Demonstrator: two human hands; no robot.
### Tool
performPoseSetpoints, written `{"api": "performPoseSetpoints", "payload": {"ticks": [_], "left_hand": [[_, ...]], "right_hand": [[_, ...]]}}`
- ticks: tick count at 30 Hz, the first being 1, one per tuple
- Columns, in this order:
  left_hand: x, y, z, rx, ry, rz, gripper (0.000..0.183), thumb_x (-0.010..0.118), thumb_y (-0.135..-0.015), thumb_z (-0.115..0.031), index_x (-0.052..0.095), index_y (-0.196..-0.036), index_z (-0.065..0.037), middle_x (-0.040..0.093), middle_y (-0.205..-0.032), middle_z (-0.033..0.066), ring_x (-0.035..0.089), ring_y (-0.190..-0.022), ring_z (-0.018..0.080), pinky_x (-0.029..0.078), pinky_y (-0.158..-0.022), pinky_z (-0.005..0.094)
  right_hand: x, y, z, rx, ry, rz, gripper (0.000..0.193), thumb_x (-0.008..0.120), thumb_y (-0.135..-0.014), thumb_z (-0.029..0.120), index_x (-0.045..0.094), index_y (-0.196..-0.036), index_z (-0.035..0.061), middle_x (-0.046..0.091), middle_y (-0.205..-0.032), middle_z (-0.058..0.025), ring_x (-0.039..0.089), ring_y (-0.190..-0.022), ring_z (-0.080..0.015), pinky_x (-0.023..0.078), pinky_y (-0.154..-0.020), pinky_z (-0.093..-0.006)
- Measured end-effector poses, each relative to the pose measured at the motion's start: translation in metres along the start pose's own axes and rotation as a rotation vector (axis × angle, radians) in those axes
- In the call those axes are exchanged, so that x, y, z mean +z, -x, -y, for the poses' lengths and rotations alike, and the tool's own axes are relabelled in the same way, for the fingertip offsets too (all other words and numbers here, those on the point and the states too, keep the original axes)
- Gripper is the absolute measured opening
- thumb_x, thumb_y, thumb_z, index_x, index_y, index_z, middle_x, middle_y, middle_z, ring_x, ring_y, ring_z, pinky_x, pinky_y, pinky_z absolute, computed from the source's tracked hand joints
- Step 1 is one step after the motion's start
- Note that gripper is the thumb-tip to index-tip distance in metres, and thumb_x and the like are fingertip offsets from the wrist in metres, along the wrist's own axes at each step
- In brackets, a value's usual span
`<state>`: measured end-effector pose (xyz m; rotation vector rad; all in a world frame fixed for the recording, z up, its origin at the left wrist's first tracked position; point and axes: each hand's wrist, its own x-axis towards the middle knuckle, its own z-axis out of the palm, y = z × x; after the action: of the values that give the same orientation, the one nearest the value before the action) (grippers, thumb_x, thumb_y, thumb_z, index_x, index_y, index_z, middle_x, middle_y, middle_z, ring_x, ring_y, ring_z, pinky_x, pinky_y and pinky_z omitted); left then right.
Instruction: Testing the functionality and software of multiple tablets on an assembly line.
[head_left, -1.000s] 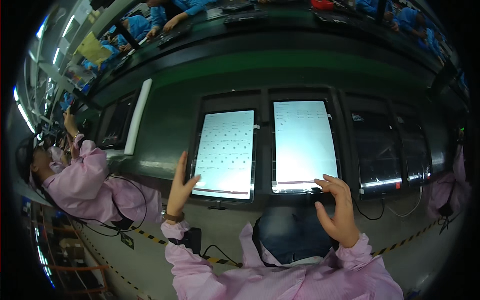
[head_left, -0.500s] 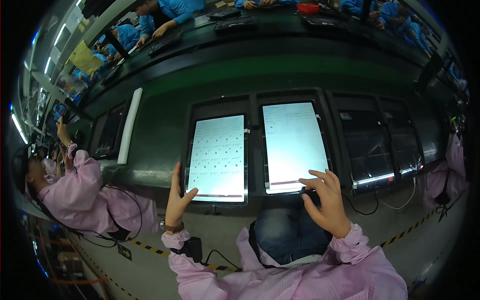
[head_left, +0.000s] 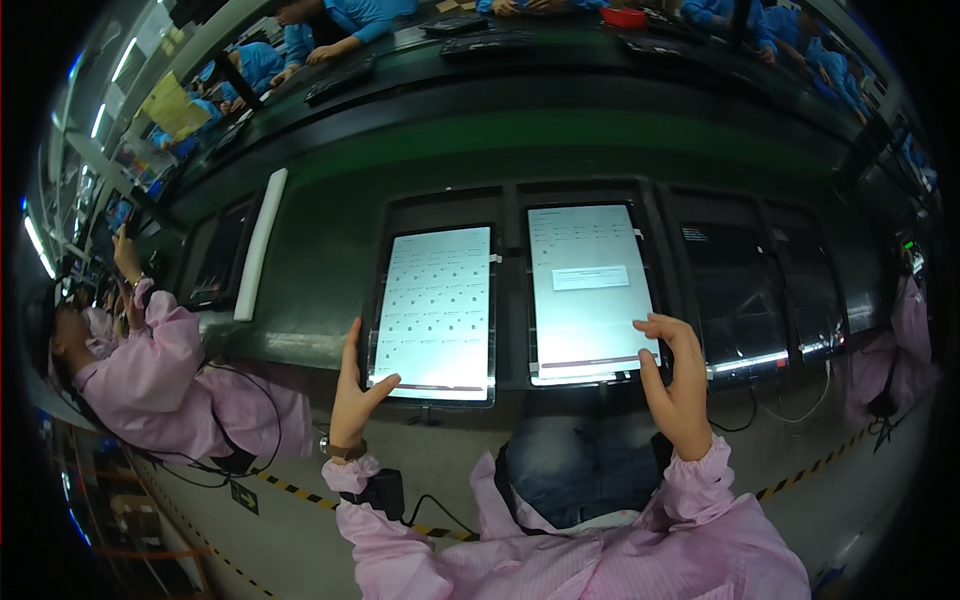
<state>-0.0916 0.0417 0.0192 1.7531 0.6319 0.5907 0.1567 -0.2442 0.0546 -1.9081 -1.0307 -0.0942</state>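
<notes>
Two lit tablets lie side by side at the near edge of the bench. My left hand (head_left: pixel 358 405) is at the lower left corner of the left tablet (head_left: pixel 438 300), whose screen shows rows of small icons. Its thumb lies over the screen's bottom corner, and its stretched fingers run along the left side. My right hand (head_left: pixel 678 385) is over the lower right corner of the right tablet (head_left: pixel 585 325). Thumb and forefinger are apart and curved, with nothing between them; whether a fingertip touches the glass, I cannot tell. A pale pop-up box shows on that screen.
Two dark-screened tablets (head_left: pixel 735 290) (head_left: pixel 805 275) sit in black trays to the right, cables below them. A white bar (head_left: pixel 262 245) stands left, beside another dark device (head_left: pixel 220 255). A co-worker in pink (head_left: pixel 150 370) sits at left; people in blue (head_left: pixel 345 25) work across the bench.
My right hand has moved right, from the lower middle of the right tablet to its edge. A pop-up box has appeared on that tablet's screen. My left hand is nearly still.
</notes>
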Motion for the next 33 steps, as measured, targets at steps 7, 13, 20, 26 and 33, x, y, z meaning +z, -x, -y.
{"api": "performPoseSetpoints", "payload": {"ticks": [7,13,20,26,33], "left_hand": [[0.002,0.001,-0.003,0.041,0.053,0.042,0.084,0.064,-0.073,-0.007,0.018,-0.143,-0.001,0.029,-0.141,0.0143,0.033,-0.128,0.0228,0.025,-0.106,0.0324],[0.001,0.001,0.0,-0.006,-0.021,-0.043,0.071,0.053,-0.08,-0.009,0.021,-0.142,0.0,0.026,-0.144,0.0152,0.026,-0.133,0.0235,0.019,-0.109,0.0326],[-0.001,-0.007,0.0,0.029,-0.108,-0.087,0.063,0.056,-0.083,-0.013,0.03,-0.138,-0.001,0.03,-0.143,0.0144,0.027,-0.132,0.0247,0.021,-0.108,0.0364],[0.024,-0.02,-0.058,0.347,-0.931,0.027,0.04,0.059,-0.084,-0.021,0.056,-0.123,-0.016,0.034,-0.139,0.0177,0.03,-0.129,0.0359,0.023,-0.104,0.0456],[0.052,-0.034,-0.073,0.394,-1.005,0.211,0.037,0.059,-0.085,-0.026,0.058,-0.121,-0.018,0.031,-0.14,0.0191,0.027,-0.13,0.0361,0.021,-0.105,0.0461]], "right_hand": [[0.01,-0.01,-0.011,-0.018,0.065,0.031,0.039,0.058,-0.08,0.012,0.049,-0.117,0.0,0.054,-0.105,-0.0141,0.046,-0.113,-0.0323,0.028,-0.098,-0.0447],[0.025,-0.026,-0.011,0.016,0.187,0.019,0.041,0.056,-0.083,0.017,0.046,-0.118,-0.0024,0.054,-0.106,-0.0137,0.039,-0.121,-0.035,0.021,-0.103,-0.0507],[0.024,-0.028,-0.011,0.02,0.268,0.032,0.038,0.055,-0.084,0.014,0.048,-0.117,-0.002,0.054,-0.107,-0.0143,0.036,-0.123,-0.0346,0.023,-0.102,-0.0479],[0.002,-0.016,-0.007,0.035,0.138,-0.028,0.032,0.055,-0.082,0.007,0.05,-0.113,-0.0021,0.055,-0.109,-0.0164,0.041,-0.121,-0.0346,0.033,-0.097,-0.0436],[-0.013,0.007,-0.005,0.048,0.008,-0.048,0.017,0.054,-0.079,-0.002,0.049,-0.095,-0.001,0.058,-0.108,-0.0172,0.044,-0.118,-0.0351,0.037,-0.094,-0.041]]}}
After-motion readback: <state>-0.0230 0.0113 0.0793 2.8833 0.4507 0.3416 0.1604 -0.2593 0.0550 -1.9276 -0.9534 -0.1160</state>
